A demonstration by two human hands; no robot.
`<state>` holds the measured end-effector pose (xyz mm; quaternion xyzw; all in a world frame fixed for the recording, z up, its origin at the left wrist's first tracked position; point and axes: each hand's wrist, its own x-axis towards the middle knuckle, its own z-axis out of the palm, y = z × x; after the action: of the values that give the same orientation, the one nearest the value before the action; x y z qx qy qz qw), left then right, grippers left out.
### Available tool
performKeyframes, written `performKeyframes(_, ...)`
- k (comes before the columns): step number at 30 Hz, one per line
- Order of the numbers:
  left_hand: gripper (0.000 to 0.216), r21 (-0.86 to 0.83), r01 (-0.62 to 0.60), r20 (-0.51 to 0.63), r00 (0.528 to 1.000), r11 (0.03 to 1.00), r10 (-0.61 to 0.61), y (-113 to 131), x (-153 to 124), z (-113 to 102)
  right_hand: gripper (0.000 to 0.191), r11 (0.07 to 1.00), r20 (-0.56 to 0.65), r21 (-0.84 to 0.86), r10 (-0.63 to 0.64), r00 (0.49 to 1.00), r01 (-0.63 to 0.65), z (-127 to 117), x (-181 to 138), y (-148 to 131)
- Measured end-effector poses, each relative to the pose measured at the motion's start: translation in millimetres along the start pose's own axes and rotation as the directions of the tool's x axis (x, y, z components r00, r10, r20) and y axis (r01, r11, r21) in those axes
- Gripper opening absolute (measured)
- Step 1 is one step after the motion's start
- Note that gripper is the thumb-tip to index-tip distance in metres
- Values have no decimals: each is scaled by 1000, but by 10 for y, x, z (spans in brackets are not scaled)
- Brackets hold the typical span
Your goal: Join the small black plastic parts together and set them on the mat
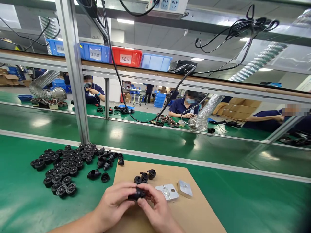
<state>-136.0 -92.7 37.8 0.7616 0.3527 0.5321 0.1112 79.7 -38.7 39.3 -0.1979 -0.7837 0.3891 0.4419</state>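
We hold the black part (138, 194) over the cardboard sheet (198, 210), with its long axis running roughly left to right. The left hand (115, 201) grips its left end; the right hand (157, 207) pinches its right end. Neither hand is nearer, as both touch the part. The flat metal plate (173, 194) lies just beside the right hand, on its far side.

Red bin (135, 58), blue bins (156, 62), black cables (259, 22)
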Motion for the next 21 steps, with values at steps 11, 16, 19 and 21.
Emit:
performKeyframes(11, 23, 4, 4, 48, 999, 1000, -4, 25, 26, -13, 30, 992, 5, -103, 73, 997, -72, -41, -6, 29)
performKeyframes(16, 58, 201, 119, 201, 966, 972, -160, -8, 58, -92, 24, 951, 24, -309, 33, 999, -24, -104, 28, -10)
performKeyframes(19, 38, 537, 212, 215, 902, 816, -375, -5, 170, -302, 16, 838, 112, -536, -51, 992, 104, -174, 90, 1)
performKeyframes(21, 34, 740, 262, 142, 840, 620, -524, -23, 222, -459, 18, 795, 141, -596, -33, 989, 112, -179, 118, 22)
